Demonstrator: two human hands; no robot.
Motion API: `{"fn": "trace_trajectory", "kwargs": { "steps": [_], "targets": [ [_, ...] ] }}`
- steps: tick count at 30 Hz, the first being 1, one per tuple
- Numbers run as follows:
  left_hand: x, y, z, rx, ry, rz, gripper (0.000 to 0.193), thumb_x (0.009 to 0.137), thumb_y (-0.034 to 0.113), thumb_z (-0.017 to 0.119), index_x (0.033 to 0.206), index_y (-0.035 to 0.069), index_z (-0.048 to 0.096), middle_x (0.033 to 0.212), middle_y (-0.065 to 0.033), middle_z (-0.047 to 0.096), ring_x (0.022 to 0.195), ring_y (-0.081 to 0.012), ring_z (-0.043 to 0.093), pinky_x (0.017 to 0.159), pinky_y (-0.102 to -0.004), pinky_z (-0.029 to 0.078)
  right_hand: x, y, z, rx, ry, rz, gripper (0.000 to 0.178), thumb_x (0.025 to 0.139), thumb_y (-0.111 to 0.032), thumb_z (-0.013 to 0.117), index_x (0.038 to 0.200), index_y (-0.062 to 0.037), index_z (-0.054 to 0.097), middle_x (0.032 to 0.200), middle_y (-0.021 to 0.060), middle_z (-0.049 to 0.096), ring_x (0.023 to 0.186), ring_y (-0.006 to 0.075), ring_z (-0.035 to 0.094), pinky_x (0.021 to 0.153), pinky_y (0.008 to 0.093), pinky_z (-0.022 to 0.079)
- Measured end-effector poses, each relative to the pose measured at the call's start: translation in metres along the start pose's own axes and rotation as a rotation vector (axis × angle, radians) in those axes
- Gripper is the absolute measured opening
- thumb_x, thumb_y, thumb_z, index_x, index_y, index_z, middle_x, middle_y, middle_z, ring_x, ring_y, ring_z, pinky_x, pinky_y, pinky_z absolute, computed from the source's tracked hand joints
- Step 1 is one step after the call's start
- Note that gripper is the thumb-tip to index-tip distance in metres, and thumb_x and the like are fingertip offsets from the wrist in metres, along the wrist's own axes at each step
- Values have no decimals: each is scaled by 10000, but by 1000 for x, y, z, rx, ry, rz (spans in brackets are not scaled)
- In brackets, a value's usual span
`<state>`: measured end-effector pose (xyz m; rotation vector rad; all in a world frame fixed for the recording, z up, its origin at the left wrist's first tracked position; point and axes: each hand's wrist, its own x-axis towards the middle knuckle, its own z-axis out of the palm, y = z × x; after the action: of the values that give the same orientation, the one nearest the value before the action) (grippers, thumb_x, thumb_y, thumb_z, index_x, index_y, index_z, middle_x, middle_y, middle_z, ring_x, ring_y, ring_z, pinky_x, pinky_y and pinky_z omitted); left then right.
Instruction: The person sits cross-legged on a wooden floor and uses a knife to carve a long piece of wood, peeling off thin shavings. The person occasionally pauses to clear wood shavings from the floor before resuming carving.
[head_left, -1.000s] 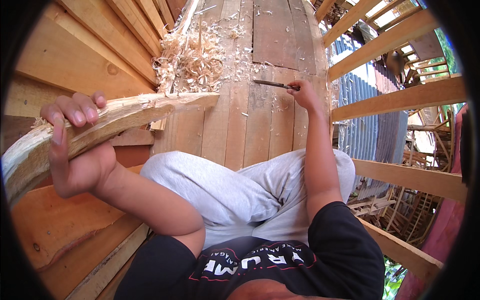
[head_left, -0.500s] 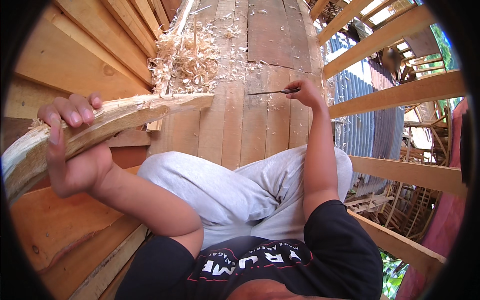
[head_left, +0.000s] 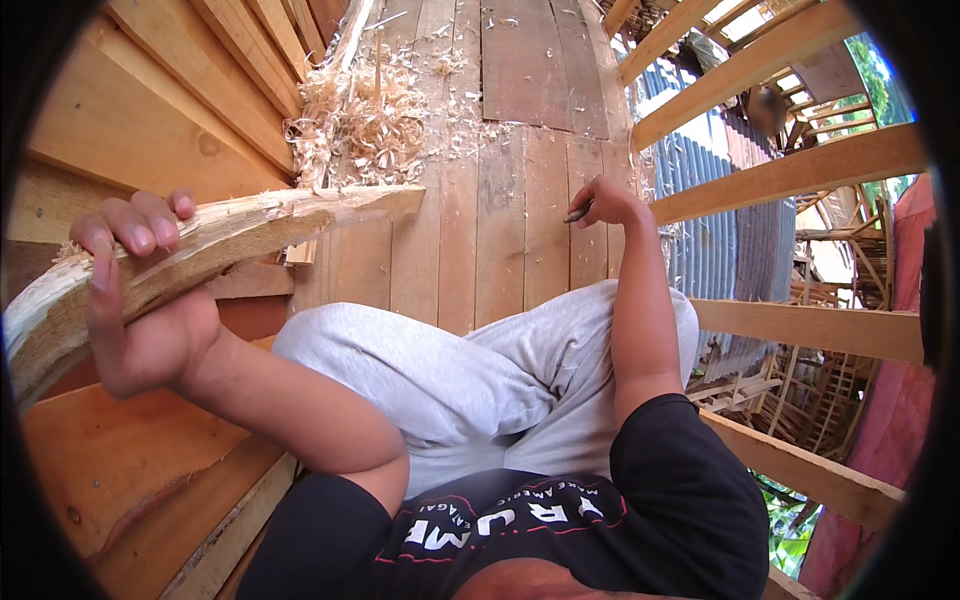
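Note:
A long, curved piece of pale, rough-hewn wood [head_left: 270, 222] reaches from the left rim toward the middle, its far end tapering to a blunt tip. My left hand [head_left: 150, 290] is wrapped round its thicker part, fingers over the upper edge and thumb on the near face. Off to the right, well apart from the wood, my right hand [head_left: 608, 203] is closed on a knife [head_left: 577, 214]. Only a short dark bit of the knife shows beside the fingers; the rest of it is hidden or turned out of sight.
Curly wood shavings [head_left: 365, 130] lie heaped on the plank floor [head_left: 460, 240] beyond the wood. A plank wall [head_left: 150, 110] rises at left. Along the right run railing slats [head_left: 790, 185], with corrugated metal sheets [head_left: 700, 190] beyond. My crossed legs [head_left: 420, 370] are in front.
My right hand has turned, so the thin blade that pointed left no longer shows. The view has shifted slightly. My left hand keeps its hold on the wood.

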<state>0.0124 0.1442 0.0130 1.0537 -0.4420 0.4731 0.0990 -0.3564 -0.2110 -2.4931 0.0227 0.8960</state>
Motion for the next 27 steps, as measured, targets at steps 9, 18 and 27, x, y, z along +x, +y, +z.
{"fn": "trace_trajectory", "kwargs": {
  "steps": [9,18,27],
  "targets": [
    [1,1,-4,-47,-27,-14,178,832,198,531,963,85,490,845,-63,495,819,-190,474,869,-457,341,12,17,6,188,293,-29,358,648,-59,830,996,-99,756,916,80,740,849,192,686,770,332,528],
    [1,1,-5,-17,16,-5,181,824,197,537,956,85,487,844,-66,499,816,-192,472,861,-454,340,-2,17,1,153,551,21,288,685,27,801,958,-45,744,841,39,729,754,126,658,730,278,526],
    [2,1,-5,-3,35,-3,171,829,200,536,950,87,493,827,-60,495,805,-189,469,854,-450,343,12,-14,25,63,195,-118,282,718,-36,805,992,-46,739,894,51,736,832,136,663,775,291,519]
  ]
}}
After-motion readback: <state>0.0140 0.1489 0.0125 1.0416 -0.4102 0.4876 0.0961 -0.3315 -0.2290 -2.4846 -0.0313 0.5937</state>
